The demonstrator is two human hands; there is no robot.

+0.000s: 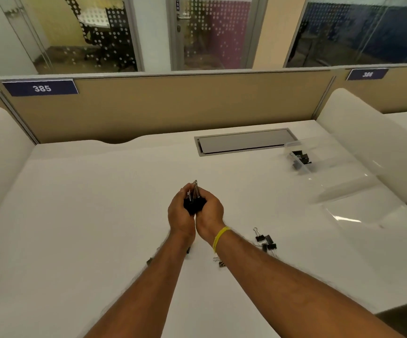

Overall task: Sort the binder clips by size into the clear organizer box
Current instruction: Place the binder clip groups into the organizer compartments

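**A:** Both hands are forming one cupped grip, the left hand [181, 213] and right hand [208, 211] pressing together at the heels and closing around a heap of binder clips [194, 203].

**B:** What is lying around that grip, biggest first?

**A:** A white table [87, 203] is spreading out beneath it. Well beyond and to the right, the clear organizer box [300, 159] is sitting with its lid open and a few black clips already showing in one compartment; which sizes, I cannot tell. Nearer the wrists on the right, a small cluster of loose clips [266, 241] is lying on the table, with another stray clip [219, 262] just below the right forearm.

**B:** How are those clips likely handling?

**A:** I am judging them light and rigid, but loose and slippery in a heap, with wire handles poking up and snagging each other. Cupping is holding many at once; for sorting, pinching one by its black body or folded handles is looking safer. Anything tipping from the palms is probably scattering.
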